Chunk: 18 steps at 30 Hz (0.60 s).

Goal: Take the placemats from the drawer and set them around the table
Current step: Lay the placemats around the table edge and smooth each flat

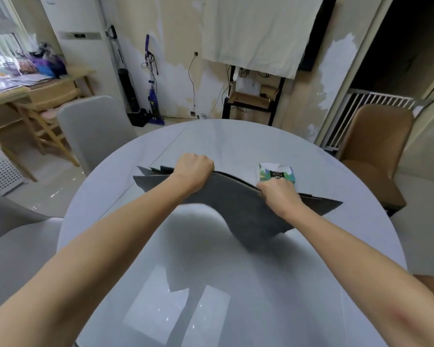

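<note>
Fingers of left hand (194, 169) and right hand (278, 194) clamped on dark placemats (231, 204) above table (236, 284).

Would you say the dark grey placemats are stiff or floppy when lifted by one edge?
Probably floppy: the placemats, gripped by the left hand and right hand, sag between and below them. Likely light, as they look thin. The corners fan apart, so sheets may slip.

Dark grey placemats (236, 209), pale glossy grey table (211, 136), green-and-white tissue pack (276, 172)
</note>
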Available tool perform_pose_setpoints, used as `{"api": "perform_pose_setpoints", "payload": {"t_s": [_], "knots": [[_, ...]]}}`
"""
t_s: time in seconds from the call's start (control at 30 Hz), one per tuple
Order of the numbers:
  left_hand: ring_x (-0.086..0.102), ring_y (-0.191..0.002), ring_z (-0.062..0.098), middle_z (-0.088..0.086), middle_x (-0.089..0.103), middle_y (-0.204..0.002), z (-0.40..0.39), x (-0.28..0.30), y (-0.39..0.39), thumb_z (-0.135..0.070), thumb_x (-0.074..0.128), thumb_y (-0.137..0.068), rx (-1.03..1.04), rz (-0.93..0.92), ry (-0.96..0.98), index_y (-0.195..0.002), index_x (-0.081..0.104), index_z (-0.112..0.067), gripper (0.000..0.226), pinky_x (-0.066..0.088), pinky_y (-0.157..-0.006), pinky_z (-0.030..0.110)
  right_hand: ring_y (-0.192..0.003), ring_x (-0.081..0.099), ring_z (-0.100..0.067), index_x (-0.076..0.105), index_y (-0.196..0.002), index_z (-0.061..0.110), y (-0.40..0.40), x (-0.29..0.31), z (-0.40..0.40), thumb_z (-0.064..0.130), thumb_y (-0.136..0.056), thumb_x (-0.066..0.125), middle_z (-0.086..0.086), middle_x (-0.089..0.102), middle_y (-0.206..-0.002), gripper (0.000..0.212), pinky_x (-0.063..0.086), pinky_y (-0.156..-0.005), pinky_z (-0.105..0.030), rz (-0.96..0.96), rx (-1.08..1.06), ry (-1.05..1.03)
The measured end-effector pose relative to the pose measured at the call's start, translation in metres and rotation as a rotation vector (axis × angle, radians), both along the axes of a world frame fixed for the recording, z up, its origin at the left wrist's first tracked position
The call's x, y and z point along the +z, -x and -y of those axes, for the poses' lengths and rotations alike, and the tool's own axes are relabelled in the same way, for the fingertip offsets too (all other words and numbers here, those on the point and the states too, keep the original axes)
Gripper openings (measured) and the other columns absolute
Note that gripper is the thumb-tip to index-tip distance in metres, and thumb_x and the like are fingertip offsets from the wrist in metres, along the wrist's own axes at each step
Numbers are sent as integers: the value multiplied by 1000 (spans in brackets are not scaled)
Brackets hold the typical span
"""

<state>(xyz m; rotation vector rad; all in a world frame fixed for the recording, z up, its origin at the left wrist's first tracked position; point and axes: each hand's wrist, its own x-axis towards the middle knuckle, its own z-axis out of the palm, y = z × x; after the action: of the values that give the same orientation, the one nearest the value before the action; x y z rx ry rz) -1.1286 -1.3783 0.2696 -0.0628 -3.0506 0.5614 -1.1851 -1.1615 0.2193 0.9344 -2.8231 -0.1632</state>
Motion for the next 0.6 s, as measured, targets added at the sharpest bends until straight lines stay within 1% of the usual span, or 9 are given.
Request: {"api": "perform_pose_setpoints", "payload": {"t_s": [0.07, 0.1, 0.17, 0.27, 0.37, 0.43, 0.47, 0.53, 0.6], "knots": [[62, -88, 31, 6, 59, -99, 4, 1, 0, 2, 53, -84, 26, -129, -54, -99, 65, -13, 25, 31, -55, 30, -59, 63, -32, 61, -73, 7, 13, 10, 7, -8, -70, 63, -15, 63, -65, 16, 44, -48, -31, -117, 3, 40], [59, -88, 31, 7, 55, -99, 5, 2, 0, 3, 51, -85, 33, -183, -86, -101, 64, -13, 26, 28, -51, 29, -47, 59, -30, 60, -69, 6, 19, 15, 9, -8, -61, 70, -13, 59, -58, 19, 38, -41, -26, -176, 7, 43], [52, -87, 31, 8, 49, -101, 8, 4, 0, 3, 47, -90, 34, -282, -140, -105, 60, -15, 26, 22, -46, 29, -32, 48, -25, 59, -71, 6, 27, 26, 12, -5, -45, 81, -9, 52, -54, 36, 21, -39, -15, -294, 5, 44], [51, -94, 30, 9, 47, -112, 15, -6, 1, 1, 45, -93, 0, -367, -217, -113, 55, -16, 28, 27, -50, 31, -32, 48, -24, 67, -93, 6, 30, 26, 13, -8, -46, 78, -7, 55, -61, 51, 22, -40, -17, -378, 22, 30], [56, -104, 30, 6, 53, -119, 19, -43, -3, 2, 45, -90, -36, -309, -292, -115, 54, -17, 32, 27, -51, 31, -40, 57, -23, 68, -110, 11, 20, -11, 8, -2, -52, 80, -6, 60, -68, 60, 27, -39, -19, -394, 33, 2], [60, -94, 28, 4, 58, -103, 16, -89, -11, 1, 47, -88, -25, -140, -332, -103, 53, -16, 24, 24, -48, 30, -58, 65, -26, 56, -128, 12, 2, -49, 3, -2, -66, 73, -10, 63, -83, 66, 42, -44, -27, -213, 53, -70], [62, -90, 28, 3, 59, -99, 12, -114, -16, 0, 47, -88, -10, -35, -344, -101, 53, -17, 23, 28, -50, 30, -73, 67, -29, 43, -139, 14, -9, -68, 1, -1, -78, 62, -11, 62, -96, 66, 48, -54, -32, -67, 44, -130], [63, -94, 29, 3, 64, -106, 4, -159, -33, -1, 46, -89, 31, 183, -347, -108, 56, -19, 28, 41, -61, 33, -95, 64, -32, 20, -149, 20, -33, -108, -5, 0, -90, 44, -13, 58, -113, 67, 49, -73, -38, 217, 29, -265], [62, -104, 31, 7, 63, -115, -5, -197, -51, 0, 43, -90, 67, 395, -341, -117, 56, -19, 35, 46, -74, 35, -106, 58, -34, 9, -152, 26, -53, -143, -8, -2, -90, 41, -14, 57, -120, 75, 47, -83, -39, 427, 30, -370]]}}
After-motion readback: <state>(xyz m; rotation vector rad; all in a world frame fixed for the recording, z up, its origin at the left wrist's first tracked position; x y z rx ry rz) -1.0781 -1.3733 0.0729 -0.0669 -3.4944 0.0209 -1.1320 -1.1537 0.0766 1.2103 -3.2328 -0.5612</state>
